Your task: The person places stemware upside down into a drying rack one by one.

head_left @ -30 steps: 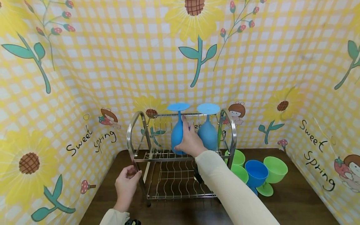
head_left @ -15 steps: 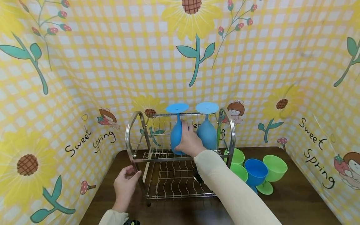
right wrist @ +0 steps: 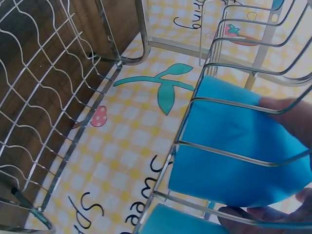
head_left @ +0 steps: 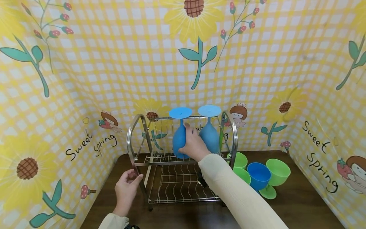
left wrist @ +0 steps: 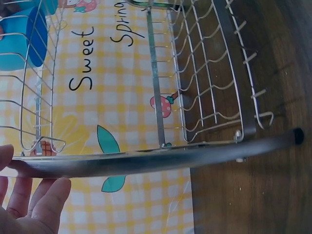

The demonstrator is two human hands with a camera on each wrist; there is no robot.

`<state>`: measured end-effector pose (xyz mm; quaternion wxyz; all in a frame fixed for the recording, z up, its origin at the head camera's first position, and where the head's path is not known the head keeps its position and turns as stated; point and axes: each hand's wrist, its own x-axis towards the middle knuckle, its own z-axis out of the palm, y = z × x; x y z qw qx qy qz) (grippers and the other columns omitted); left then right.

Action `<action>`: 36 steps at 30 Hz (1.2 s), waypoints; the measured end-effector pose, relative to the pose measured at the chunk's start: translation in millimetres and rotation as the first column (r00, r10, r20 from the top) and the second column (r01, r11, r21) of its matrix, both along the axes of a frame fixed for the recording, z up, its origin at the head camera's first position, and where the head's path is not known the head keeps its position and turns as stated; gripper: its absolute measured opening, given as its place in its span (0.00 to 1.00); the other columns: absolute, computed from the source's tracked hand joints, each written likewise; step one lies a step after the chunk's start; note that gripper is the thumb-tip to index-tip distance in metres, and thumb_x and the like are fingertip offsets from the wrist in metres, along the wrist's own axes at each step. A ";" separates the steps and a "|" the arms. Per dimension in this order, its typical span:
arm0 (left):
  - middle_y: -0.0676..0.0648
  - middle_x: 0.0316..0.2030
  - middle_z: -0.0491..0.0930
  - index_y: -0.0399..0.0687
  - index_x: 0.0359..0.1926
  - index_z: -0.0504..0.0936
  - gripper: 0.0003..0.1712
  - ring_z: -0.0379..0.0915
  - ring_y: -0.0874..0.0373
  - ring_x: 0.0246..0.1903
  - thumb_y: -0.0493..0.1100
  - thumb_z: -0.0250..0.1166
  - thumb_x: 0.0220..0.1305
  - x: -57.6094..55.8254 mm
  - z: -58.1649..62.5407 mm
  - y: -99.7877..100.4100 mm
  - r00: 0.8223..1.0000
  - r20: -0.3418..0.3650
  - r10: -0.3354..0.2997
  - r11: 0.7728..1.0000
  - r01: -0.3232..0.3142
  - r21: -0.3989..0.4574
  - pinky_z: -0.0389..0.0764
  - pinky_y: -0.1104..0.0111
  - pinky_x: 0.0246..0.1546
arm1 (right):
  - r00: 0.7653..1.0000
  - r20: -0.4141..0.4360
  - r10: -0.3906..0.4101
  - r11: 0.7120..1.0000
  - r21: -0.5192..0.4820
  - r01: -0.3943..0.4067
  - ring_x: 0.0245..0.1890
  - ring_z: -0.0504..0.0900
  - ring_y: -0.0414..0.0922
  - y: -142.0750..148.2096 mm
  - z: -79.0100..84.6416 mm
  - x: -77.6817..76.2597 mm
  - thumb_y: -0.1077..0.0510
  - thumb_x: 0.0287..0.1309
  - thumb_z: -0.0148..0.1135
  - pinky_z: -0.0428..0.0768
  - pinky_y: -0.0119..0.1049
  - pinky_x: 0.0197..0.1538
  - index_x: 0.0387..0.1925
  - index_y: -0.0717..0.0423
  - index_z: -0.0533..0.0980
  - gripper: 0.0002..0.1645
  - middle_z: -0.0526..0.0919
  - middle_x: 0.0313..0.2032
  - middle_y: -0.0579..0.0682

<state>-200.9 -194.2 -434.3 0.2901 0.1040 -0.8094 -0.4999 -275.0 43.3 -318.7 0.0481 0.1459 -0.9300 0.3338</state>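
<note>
On the upper tier of a two-tier metal dish rack (head_left: 184,163), a blue goblet (head_left: 179,141) stands upside down, its foot at the top. My right hand (head_left: 193,144) grips its bowl from the right, thumb toward the front. Through the wires in the right wrist view, the same blue goblet (right wrist: 234,141) shows between thumb and fingers. A second blue goblet (head_left: 210,140) is inverted just right of it, partly behind my right hand. My left hand (head_left: 125,189) holds the rack's left side post; in the left wrist view, fingers (left wrist: 51,202) lie around the metal post (left wrist: 122,163).
Right of the rack, several green cups and a blue goblet (head_left: 258,176) stand upright on the dark wooden table (head_left: 303,197). A green goblet (head_left: 278,171) is farthest right. Yellow checked cloth (head_left: 143,63) walls the back and sides. The rack's lower tier (head_left: 177,187) has wavy wires.
The head view shifts slightly. Both hands keep their holds, and the goblet in my right hand stays in nearly the same spot on the upper tier.
</note>
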 end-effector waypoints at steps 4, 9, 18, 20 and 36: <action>0.35 0.32 0.83 0.29 0.40 0.80 0.16 0.69 0.77 0.21 0.35 0.72 0.52 0.2 2.7 -4.1 1.000 0.012 -0.015 0.999 0.015 -0.045 0.72 0.79 0.23 | 0.998 -0.047 -0.033 0.999 -0.016 0.032 0.51 0.75 0.62 3.8 1.1 7.6 0.55 0.52 0.71 0.78 0.52 0.47 0.73 0.57 0.49 0.55 0.62 0.63 0.68; 0.35 0.33 0.83 0.29 0.40 0.80 0.16 0.69 0.78 0.22 0.36 0.72 0.52 1.2 3.2 -4.3 1.000 0.007 -0.011 0.997 0.011 -0.075 0.71 0.80 0.24 | 0.989 -0.145 -0.030 1.000 -0.003 0.030 0.50 0.76 0.59 10.3 1.4 22.2 0.52 0.53 0.71 0.79 0.53 0.45 0.70 0.56 0.58 0.47 0.68 0.57 0.65; 0.33 0.36 0.83 0.31 0.40 0.81 0.13 0.69 0.83 0.23 0.33 0.71 0.53 8.2 -7.0 1.3 0.997 -0.081 0.007 1.000 -0.009 -0.028 0.71 0.82 0.20 | 0.755 -0.649 0.088 0.996 0.045 -0.078 0.43 0.80 0.51 35.3 -11.8 50.2 0.55 0.46 0.75 0.82 0.41 0.33 0.51 0.59 0.79 0.29 0.78 0.46 0.58; 0.34 0.36 0.83 0.31 0.40 0.81 0.13 0.70 0.80 0.23 0.33 0.71 0.53 10.9 -9.6 2.5 0.995 -0.093 0.021 1.000 -0.021 -0.003 0.71 0.81 0.20 | 0.673 -0.732 0.109 0.993 0.055 -0.100 0.40 0.80 0.50 41.6 -19.3 55.2 0.56 0.43 0.77 0.82 0.39 0.30 0.47 0.60 0.80 0.28 0.80 0.43 0.58; 0.42 0.33 0.81 0.31 0.42 0.81 0.15 0.71 0.75 0.28 0.27 0.70 0.50 22.7 -28.1 28.1 0.965 -0.262 0.028 0.999 -0.034 -0.019 0.73 0.83 0.25 | 0.575 -0.818 0.017 0.995 -0.041 -0.087 0.43 0.77 0.55 86.4 -88.3 99.4 0.40 0.67 0.47 0.80 0.50 0.40 0.44 0.61 0.79 0.29 0.77 0.43 0.60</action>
